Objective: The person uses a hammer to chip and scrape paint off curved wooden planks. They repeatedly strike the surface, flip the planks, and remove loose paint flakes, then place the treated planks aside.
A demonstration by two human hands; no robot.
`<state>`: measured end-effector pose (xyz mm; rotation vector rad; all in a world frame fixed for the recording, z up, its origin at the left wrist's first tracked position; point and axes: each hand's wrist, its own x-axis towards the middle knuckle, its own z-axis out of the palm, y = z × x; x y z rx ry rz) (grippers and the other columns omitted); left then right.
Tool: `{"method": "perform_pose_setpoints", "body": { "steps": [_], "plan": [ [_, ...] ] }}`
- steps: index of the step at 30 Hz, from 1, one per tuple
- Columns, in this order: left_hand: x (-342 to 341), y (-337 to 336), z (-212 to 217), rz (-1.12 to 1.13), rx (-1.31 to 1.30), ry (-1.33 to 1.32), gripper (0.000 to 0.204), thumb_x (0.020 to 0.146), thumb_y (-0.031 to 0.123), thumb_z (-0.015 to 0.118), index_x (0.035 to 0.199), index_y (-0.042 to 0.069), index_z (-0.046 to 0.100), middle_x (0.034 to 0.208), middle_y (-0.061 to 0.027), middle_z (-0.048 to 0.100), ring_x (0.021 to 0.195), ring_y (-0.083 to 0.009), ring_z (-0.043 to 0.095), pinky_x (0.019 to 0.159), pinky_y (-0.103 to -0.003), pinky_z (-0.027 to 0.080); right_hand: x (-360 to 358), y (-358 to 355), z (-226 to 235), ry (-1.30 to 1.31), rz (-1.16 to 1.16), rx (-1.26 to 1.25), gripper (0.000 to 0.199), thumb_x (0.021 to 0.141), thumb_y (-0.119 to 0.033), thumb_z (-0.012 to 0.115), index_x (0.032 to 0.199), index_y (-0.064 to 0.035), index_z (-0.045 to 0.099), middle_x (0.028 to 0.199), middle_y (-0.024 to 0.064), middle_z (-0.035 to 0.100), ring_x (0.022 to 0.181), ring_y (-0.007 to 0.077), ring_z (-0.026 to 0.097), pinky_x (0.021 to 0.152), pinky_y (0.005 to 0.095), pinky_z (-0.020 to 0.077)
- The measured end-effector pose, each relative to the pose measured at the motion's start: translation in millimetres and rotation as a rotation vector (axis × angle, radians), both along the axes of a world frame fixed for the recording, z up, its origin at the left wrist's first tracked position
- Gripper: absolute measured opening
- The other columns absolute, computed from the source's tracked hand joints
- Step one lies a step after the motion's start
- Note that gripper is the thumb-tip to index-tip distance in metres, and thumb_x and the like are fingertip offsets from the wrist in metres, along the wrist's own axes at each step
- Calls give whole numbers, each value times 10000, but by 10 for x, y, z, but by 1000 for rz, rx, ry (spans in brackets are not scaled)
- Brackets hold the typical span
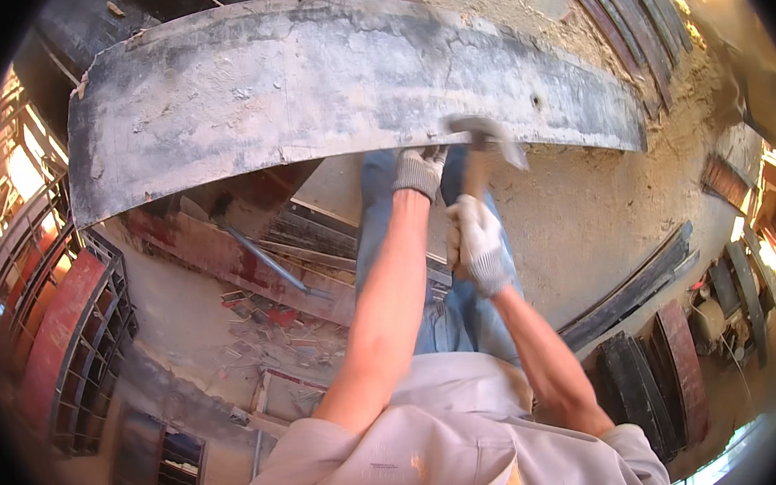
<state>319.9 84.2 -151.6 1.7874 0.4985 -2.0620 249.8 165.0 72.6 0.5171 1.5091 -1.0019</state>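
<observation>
A long, slightly curved board (303, 90), grey and smeared with whitish residue, lies across in front of me. My left hand (421, 171), in a pale knitted work glove, is closed at the board's near edge. Its fingertips are partly hidden, so anything small between them does not show. Wrapped round a handle, my right hand (477, 240) wears a similar glove and grips a hammer (486, 134). The hammer's head is blurred by motion and appears over the board's near edge, just right of my left hand. I cannot tell whether it touches the board.
Below the board on the left, a bluish metal bar (271, 263) leans by reddish planks (216, 253) and scattered debris (276, 329). Curved dark strips (633, 287) lie on the right of the dusty floor (567, 201). Red-faced curved formwork panels (65, 336) with metal ribs stand at far left.
</observation>
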Motion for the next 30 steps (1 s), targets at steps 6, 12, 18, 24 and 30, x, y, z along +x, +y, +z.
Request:
{"method": "perform_pose_setpoints", "body": {
  "steps": [6, 12, 18, 24, 30],
  "plan": [
    [182, 180, -169, -17, 27, -78, 105, 1057, 71, 534, 1023, 54, 633, 851, -66, 596, 724, -209, 556, 929, -467, 550, 93, 220, -152, 205, 93, -49, 460, 1094, -461, 495, 1025, -21, 608, 615, 53, 566, 495, 142, 571, 481, 328, 437],
    [723, 618, -630, -387, -252, -165, 222, 958, 66, 644, 1176, 65, 686, 1042, -43, 699, 901, -169, 662, 924, -394, 545, 35, 416, -518, 364, 281, 65, 381, 1067, -391, 571, 975, -36, 673, 691, -3, 553, 621, 100, 498, 564, 323, 423],
    [1162, -95, -118, -334, -559, -172, 705, 816, -124, 622, 1499, 11, 508, 1485, -118, 557, 1320, -238, 552, 1058, -353, 476, -174, 392, -501, 195, 385, 62, 406, 1086, -440, 525, 966, -66, 626, 642, -23, 484, 537, 77, 463, 501, 290, 386],
    [1320, -1193, 903, 90, -746, 280, 189, 1023, 121, 623, 1202, 61, 612, 1152, -114, 662, 1121, -267, 633, 994, -466, 555, -436, 372, -83, 587, 474, -172, 439, 1112, -442, 446, 1044, -46, 623, 619, 17, 517, 413, 99, 457, 391, 284, 365],
    [1159, -1615, 1319, -221, -688, -177, 279, 1022, 231, 684, 1135, -21, 642, 1055, -147, 709, 932, -290, 719, 791, -453, 636, -353, -252, 330, 400, 379, -102, 345, 1064, -357, 565, 1024, -16, 593, 568, 7, 537, 417, 103, 517, 367, 274, 392]
  ]
}}
